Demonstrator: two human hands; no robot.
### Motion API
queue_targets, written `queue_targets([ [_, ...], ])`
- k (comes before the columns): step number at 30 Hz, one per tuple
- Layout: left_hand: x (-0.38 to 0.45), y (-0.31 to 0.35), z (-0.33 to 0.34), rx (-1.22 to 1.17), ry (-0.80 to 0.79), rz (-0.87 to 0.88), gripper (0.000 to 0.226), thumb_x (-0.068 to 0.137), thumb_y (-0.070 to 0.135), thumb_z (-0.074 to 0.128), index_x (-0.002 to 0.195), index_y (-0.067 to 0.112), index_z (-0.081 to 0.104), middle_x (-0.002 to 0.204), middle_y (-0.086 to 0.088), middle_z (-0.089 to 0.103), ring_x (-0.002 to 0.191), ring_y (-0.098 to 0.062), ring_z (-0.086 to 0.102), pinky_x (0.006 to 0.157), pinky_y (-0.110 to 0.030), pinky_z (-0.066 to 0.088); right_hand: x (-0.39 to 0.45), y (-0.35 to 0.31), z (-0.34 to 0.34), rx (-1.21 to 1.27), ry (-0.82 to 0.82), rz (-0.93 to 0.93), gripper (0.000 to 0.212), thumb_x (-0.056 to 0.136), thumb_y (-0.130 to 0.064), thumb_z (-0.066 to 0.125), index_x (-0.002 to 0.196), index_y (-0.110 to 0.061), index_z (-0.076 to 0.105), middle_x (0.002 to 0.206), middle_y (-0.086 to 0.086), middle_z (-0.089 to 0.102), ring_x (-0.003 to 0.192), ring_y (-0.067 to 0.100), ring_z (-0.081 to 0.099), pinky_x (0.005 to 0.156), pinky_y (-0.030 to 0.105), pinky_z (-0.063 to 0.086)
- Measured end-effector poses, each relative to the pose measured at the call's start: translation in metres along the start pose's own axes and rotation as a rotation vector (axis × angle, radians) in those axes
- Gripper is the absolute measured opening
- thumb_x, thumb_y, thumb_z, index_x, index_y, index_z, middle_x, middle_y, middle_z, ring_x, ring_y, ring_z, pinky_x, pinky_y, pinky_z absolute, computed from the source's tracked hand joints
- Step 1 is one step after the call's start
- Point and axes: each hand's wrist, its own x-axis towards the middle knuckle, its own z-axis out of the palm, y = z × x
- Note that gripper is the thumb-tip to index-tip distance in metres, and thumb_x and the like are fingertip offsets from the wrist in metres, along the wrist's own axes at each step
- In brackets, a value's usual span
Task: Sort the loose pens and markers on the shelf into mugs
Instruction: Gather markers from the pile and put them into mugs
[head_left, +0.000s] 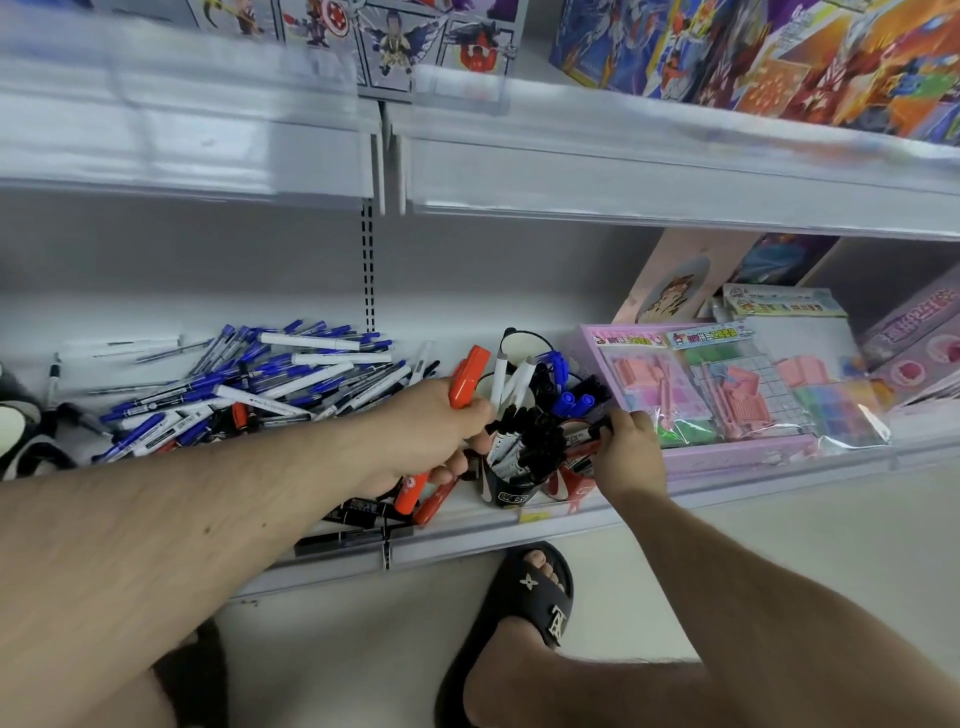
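A heap of loose blue and white pens (260, 384) lies on the white shelf (457, 525), left of centre. My left hand (431, 436) grips a bundle of red markers (467, 382), their caps sticking up above my fist and their ends showing below it. A black mug (511, 491) packed with black-capped markers stands at the shelf front. Behind it are mugs holding white markers (511, 379) and blue-capped markers (574, 402). My right hand (626, 441) pinches a marker (589, 434) at the rim of a red mug (569, 486).
A pink-boxed toy set (727, 395) fills the shelf right of the mugs. A black-and-white mug (21, 431) sits at the far left edge. An upper shelf (571, 171) with toy boxes overhangs. My sandalled foot (524, 597) stands below the shelf edge.
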Motion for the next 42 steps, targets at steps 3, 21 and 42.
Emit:
queue_targets([
  [3,-0.001,0.002,0.001,0.044,0.002,0.029,0.019,0.103,0.028,0.046,0.104,0.015,0.059,0.077,-0.001,0.057,0.045,-0.009,0.04,0.054,-0.026,0.04,0.004,-0.003,0.002,-0.035,0.001,-0.025,0.037,0.093,0.0,0.043,0.127,-0.005,0.057,0.123,0.019,0.051,0.108,0.038,0.054,0.096,0.044,0.047],
  [21,0.0,0.004,-0.003,0.133,-0.031,0.0,0.018,0.099,0.029,0.05,0.097,0.011,0.053,0.069,0.001,0.044,0.054,-0.012,0.036,0.057,-0.029,0.038,0.011,-0.036,-0.008,-0.318,-0.381,-0.026,0.082,0.095,-0.069,0.014,0.158,-0.017,0.006,0.166,0.007,-0.004,0.152,0.027,-0.006,0.119,0.054,-0.002],
  [42,0.002,0.008,0.008,0.46,-0.045,0.143,0.036,0.093,0.021,0.058,0.128,0.026,0.049,0.095,-0.004,0.066,0.086,-0.022,0.065,0.079,-0.037,0.055,-0.052,-0.114,-0.097,0.812,-0.159,0.001,0.007,0.094,-0.01,0.06,0.091,-0.014,0.065,0.074,0.01,0.068,0.048,0.013,0.059,0.049,0.029,0.047],
])
